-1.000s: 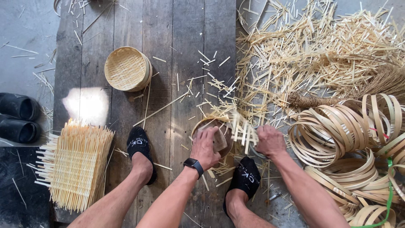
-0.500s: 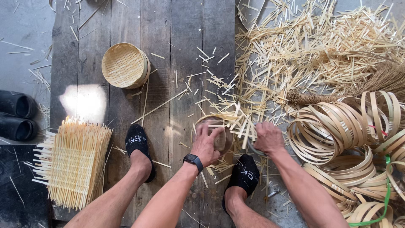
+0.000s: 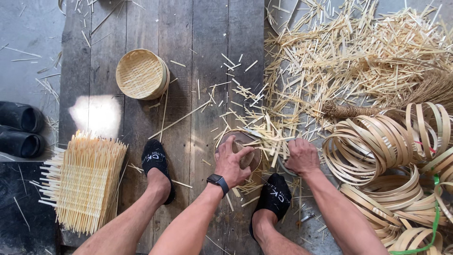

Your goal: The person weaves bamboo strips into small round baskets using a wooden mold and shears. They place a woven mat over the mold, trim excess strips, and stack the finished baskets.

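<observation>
**Both hands working at the round frame between the feet**

Landmark: round bamboo frame (image 3: 240,141), lying flat on the plank floor (image 3: 207,71), between the two black shoes

- Left hand (image 3: 232,163) is sitting on the frame's near side, fingers curled shut over a brownish block-like piece (image 3: 246,159) pressed into it; can't tell what the piece is
- Right hand (image 3: 302,156) is just right of the frame, fist closed; what it's clamping is hidden under the knuckles
- Loose bamboo slats (image 3: 269,134) are lying across the frame's right rim, long axis running roughly away from the person
- Left hand is the nearer one, directly over the frame; both forearms are angling in from below
- Finished small basket (image 3: 141,74) far upper-left of the frame, woven mat stack (image 3: 82,182) well left, coiled strip hoops (image 3: 377,146) right
</observation>
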